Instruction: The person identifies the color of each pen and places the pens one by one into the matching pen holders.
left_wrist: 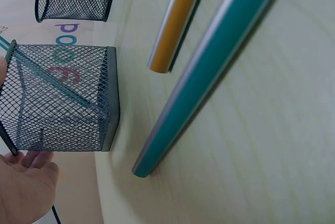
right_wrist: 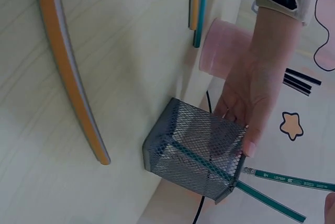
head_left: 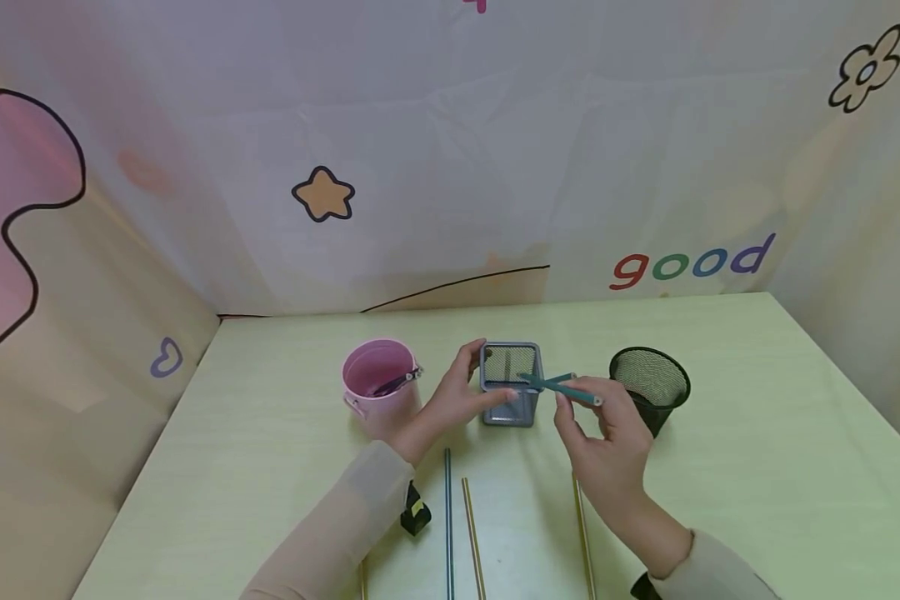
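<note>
A grey square mesh pencil holder (head_left: 512, 408) stands upright on the table. My left hand (head_left: 457, 400) grips it from the left, thumb along the near rim and fingers at its far left side. One green pencil (right_wrist: 269, 201) leans inside the holder with its upper end out over the rim. My right hand (head_left: 615, 442), to the right of the holder, pinches a second green pencil (head_left: 581, 394) between thumb and fingers. In the right wrist view this pencil's metal-banded end lies right at the holder's rim.
To the left stands a pink bucket (head_left: 381, 408) with dark pens in it. A round black mesh holder (head_left: 656, 392) is behind the right hand. On the near table lie a green pencil (head_left: 448, 517) and several yellow ones, one yellow pencil (head_left: 583, 533) below the right hand.
</note>
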A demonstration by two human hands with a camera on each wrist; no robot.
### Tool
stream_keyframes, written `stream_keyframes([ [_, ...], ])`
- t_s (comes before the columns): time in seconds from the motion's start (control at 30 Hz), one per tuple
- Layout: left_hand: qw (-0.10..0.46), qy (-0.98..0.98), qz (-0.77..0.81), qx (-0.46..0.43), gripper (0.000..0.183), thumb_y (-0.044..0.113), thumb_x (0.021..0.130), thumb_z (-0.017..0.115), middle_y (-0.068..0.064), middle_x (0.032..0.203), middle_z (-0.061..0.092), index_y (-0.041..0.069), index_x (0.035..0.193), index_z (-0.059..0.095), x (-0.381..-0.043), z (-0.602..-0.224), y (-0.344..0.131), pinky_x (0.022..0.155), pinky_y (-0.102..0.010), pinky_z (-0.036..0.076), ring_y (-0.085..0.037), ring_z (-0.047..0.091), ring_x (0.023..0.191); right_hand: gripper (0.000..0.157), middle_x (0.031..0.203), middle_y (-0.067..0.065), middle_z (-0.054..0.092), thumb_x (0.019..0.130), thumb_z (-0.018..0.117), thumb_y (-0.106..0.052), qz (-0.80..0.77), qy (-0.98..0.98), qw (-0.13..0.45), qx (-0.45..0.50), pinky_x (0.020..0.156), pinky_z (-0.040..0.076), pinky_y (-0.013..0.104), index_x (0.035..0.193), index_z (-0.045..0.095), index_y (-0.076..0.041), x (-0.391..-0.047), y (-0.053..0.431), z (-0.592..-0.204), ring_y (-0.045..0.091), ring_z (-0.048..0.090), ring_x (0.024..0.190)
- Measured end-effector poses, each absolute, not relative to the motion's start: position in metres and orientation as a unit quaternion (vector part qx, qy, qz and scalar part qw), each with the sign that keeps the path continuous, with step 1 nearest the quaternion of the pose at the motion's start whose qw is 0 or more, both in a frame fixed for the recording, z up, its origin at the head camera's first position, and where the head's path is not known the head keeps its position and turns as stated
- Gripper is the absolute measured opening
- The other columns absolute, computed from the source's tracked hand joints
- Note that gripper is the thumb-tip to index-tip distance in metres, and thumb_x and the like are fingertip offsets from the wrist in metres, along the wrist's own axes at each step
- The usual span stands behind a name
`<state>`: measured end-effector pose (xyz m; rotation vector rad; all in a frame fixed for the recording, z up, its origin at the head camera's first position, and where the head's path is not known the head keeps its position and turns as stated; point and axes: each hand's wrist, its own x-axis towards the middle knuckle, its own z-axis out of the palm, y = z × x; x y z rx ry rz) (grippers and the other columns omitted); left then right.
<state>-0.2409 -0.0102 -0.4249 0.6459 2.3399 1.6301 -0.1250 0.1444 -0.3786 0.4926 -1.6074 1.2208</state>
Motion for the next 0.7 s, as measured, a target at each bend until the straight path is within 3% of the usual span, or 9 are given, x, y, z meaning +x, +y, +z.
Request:
stream_keyframes([
  [0.17,0.106,0.794,0.555,0.222,0.089,0.021,0.082,0.075,-0.013,0.147,0.038,0.006,0.149,0.019,-0.241,-0.426,-0.011,0.113,-0.047,0.028,-0.030,0.030,0.141,0.028,0.077,0.020,0.063,0.088,0.062,-0.017,0.441,-0.693,0.535,0.199,0.080,0.047,0.009,0.083,0.064,0.011,-0.132,0.142,-0.390,0.009,0.059,0.082],
  [0.33,0.106,0.788,0.559,0.235,0.087,0.019,0.083,0.073,-0.017,0.146,0.038,0.003,0.149,0.018,-0.242,-0.427,-0.009,0.113,-0.048,0.028,-0.032,0.030,0.140,0.028,0.077,0.018,0.065,0.088,0.060,-0.019,0.416,-0.708,0.537,0.194,0.079,0.046,0.007,0.083,0.066,0.008,-0.135,0.141,-0.397,0.007,0.059,0.081],
  [0.5,0.108,0.779,0.567,0.246,0.087,0.013,0.084,0.072,-0.021,0.146,0.036,0.000,0.149,0.016,-0.242,-0.429,-0.009,0.113,-0.052,0.026,-0.035,0.029,0.140,0.011,0.079,0.016,0.065,0.075,0.067,0.001,0.412,-0.722,0.520,0.193,0.079,0.048,0.008,0.084,0.066,0.007,-0.136,0.141,-0.403,0.013,0.062,0.076],
  [0.6,0.110,0.778,0.568,0.244,0.085,0.009,0.084,0.071,-0.024,0.146,0.036,-0.003,0.148,0.016,-0.236,-0.417,-0.012,0.113,-0.053,0.025,-0.038,0.029,0.139,0.022,0.080,0.015,0.065,0.065,0.069,0.014,0.410,-0.733,0.510,0.187,0.077,0.050,0.009,0.085,0.066,0.006,-0.138,0.140,-0.404,0.018,0.063,0.071],
  [0.7,0.109,0.780,0.565,0.245,0.083,0.008,0.084,0.071,-0.027,0.144,0.036,-0.006,0.146,0.017,-0.228,-0.401,-0.014,0.112,-0.054,0.026,-0.040,0.030,0.138,0.026,0.081,0.014,0.065,0.064,0.070,0.018,0.415,-0.742,0.497,0.175,0.076,0.051,0.010,0.086,0.065,0.006,-0.139,0.139,-0.405,0.018,0.064,0.070],
])
